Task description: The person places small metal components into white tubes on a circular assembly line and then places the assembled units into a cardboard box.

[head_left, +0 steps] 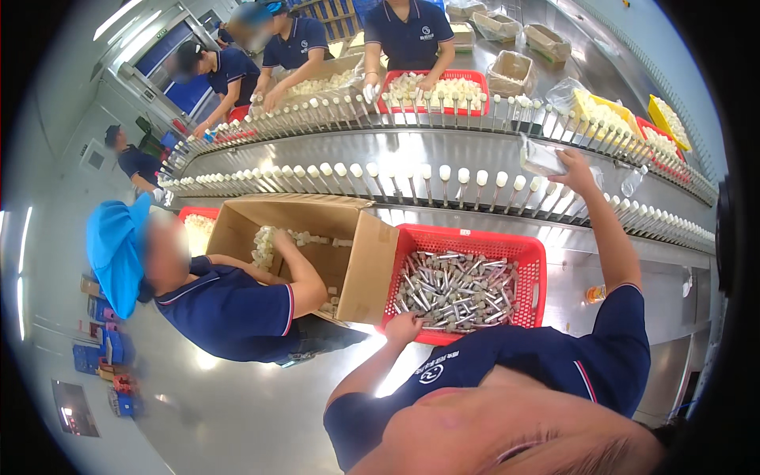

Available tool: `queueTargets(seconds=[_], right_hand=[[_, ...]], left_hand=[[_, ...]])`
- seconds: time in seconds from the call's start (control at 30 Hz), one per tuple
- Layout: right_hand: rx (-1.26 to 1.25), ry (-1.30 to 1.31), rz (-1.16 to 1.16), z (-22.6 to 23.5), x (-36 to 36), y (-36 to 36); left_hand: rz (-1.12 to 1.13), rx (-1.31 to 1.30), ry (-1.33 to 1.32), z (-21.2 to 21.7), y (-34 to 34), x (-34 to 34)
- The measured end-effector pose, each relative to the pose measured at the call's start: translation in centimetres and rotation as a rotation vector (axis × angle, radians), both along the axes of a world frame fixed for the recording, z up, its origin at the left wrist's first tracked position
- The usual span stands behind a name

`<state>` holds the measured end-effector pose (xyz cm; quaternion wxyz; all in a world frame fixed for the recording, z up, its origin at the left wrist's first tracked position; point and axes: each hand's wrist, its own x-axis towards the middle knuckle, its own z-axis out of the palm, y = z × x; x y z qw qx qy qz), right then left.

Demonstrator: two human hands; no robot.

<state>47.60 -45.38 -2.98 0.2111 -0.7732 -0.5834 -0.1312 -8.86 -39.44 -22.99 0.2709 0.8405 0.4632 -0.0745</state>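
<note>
My right hand (576, 172) is stretched out over the line of upright rods, its fingers closed on the end of a pale, clear plastic packet (541, 158). What the packet contains is unclear. Lower down, my left hand (404, 328) is curled over the near left rim of a red perforated basket (532, 273). Many short metal rods with dull greyish ends (455, 289) lie jumbled in that basket. Beyond it runs a curved row of upright metal pins with white caps (445, 172), below my right hand.
A co-worker in a blue cap (229, 305) reaches into a cardboard box (372, 265) of white pieces at my left. Across the steel line, other workers stand by a red basket of white pieces (483, 81). An orange-labelled container (595, 294) sits right of my basket.
</note>
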Motion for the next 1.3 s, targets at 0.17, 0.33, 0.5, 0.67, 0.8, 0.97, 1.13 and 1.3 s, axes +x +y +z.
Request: queueTargets(seconds=[0.17, 0.33, 0.5, 0.67, 0.8, 0.97, 1.13, 1.3], right_hand=[[-0.178, 0.062, -0.008, -1.0, -0.8, -0.3], [-0.182, 0.088, -0.068, -1.4, 0.8, -3.2], [-0.193, 0.093, -0.099, -1.5, 1.7, -5.5], [-0.126, 0.036, -0.089, 0.1, 0.6, -2.7], [-0.155, 0.078, 0.024, 0.1, -2.1, 0.9], [-0.214, 0.044, 0.012, -1.5, -2.1, 0.0], [-0.224, 0.042, -0.024, -1.3, -0.5, -2.9], [-0.154, 0.025, -0.149, -2.2, 0.8, -6.3]], left_hand=[[0.007, -0.023, -0.020, 0.8, 0.0, 0.3], [-0.006, -0.035, 0.015, 0.5, 0.0, 0.2], [0.010, -0.036, 0.000, 0.1, 0.0, 0.0], [-0.018, -0.018, -0.025, 1.0, 0.0, 0.4], [-0.028, 0.032, -0.041, -0.4, -0.1, 0.2], [-0.005, 0.009, -0.007, 0.4, -0.4, 0.8], [0.036, 0.007, -0.015, 0.3, -0.1, 0.7], [-0.008, -0.001, -0.059, -0.5, -0.1, 0.5]])
